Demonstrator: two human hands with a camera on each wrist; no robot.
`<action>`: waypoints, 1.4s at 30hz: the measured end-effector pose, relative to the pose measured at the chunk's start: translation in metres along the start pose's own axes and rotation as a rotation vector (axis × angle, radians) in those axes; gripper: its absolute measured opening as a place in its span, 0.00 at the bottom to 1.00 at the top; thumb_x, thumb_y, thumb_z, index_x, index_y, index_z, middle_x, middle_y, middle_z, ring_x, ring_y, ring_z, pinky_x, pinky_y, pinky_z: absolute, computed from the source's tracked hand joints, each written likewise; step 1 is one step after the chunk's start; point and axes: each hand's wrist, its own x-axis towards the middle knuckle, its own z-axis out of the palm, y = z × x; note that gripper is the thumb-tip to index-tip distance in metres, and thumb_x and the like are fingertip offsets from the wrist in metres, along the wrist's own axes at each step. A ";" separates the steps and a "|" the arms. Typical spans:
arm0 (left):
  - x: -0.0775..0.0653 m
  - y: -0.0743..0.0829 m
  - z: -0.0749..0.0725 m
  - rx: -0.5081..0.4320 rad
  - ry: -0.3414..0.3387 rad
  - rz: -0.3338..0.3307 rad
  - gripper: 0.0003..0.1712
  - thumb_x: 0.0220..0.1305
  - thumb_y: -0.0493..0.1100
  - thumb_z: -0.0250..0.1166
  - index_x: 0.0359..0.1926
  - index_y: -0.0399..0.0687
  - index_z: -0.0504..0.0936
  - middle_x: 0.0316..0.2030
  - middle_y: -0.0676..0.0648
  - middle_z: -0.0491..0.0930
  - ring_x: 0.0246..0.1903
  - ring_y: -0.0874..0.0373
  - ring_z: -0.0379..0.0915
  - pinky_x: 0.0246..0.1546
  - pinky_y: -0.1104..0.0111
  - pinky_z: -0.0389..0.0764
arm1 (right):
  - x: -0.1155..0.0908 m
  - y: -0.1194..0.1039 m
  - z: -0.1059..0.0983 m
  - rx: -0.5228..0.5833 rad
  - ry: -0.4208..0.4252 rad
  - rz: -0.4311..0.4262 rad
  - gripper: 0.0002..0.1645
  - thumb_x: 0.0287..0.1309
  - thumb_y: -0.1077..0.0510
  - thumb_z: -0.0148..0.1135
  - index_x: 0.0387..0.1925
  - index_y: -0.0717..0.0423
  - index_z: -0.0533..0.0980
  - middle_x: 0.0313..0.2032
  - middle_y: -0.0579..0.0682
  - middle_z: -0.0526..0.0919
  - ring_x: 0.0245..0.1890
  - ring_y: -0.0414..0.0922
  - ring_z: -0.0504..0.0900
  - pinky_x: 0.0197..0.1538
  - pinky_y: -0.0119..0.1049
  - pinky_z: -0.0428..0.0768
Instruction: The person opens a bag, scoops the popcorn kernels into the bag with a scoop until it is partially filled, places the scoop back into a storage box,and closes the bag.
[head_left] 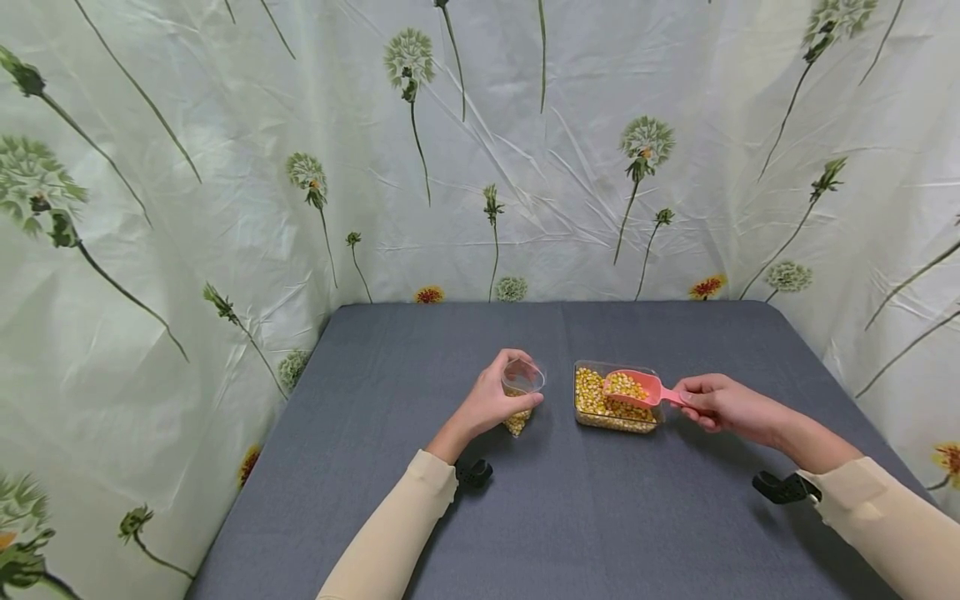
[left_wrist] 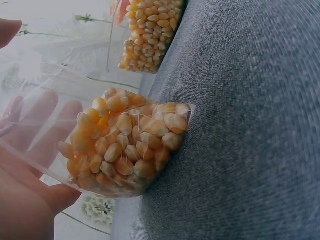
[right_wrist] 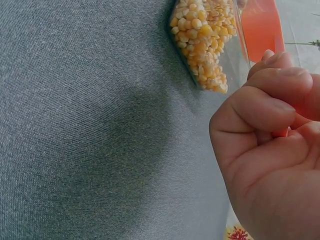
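My left hand (head_left: 487,402) holds a clear plastic bag (left_wrist: 130,150) by its upper part, with the bag's mouth spread open. Corn kernels fill the bottom of the bag, which rests on the table. To the right stands a clear rectangular container (head_left: 617,425) of yellow and white corn kernels (head_left: 591,392). My right hand (head_left: 716,402) grips the handle of a pink scoop (head_left: 651,388). The scoop's bowl carries kernels and sits over the container, within its rim. In the right wrist view the curled fingers (right_wrist: 272,110) hide most of the handle.
Dark grey cloth covers the table (head_left: 480,533). A pale curtain (head_left: 525,167) with dandelion prints hangs behind it and along the sides. Black straps (head_left: 474,473) show at both wrists, below the cream sleeves (head_left: 397,525).
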 end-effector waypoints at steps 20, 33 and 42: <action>-0.001 -0.003 -0.001 -0.015 -0.004 -0.064 0.37 0.61 0.54 0.74 0.67 0.61 0.65 0.50 0.57 0.79 0.49 0.60 0.76 0.45 0.58 0.80 | -0.004 -0.007 -0.004 -0.002 0.035 0.022 0.15 0.79 0.57 0.45 0.44 0.66 0.72 0.29 0.47 0.73 0.24 0.39 0.66 0.28 0.41 0.61; 0.000 -0.002 -0.001 -0.048 -0.013 -0.056 0.29 0.63 0.42 0.73 0.59 0.53 0.67 0.50 0.53 0.80 0.50 0.56 0.76 0.46 0.55 0.79 | 0.000 -0.018 -0.001 -0.010 0.016 -0.003 0.15 0.79 0.56 0.46 0.41 0.64 0.73 0.28 0.47 0.73 0.23 0.41 0.64 0.29 0.46 0.57; 0.000 -0.002 -0.001 -0.037 -0.017 -0.044 0.29 0.63 0.46 0.73 0.58 0.58 0.66 0.50 0.55 0.80 0.52 0.48 0.76 0.45 0.59 0.80 | 0.003 -0.029 -0.001 -0.028 -0.001 0.002 0.22 0.79 0.56 0.46 0.47 0.78 0.67 0.28 0.47 0.73 0.23 0.40 0.65 0.31 0.49 0.57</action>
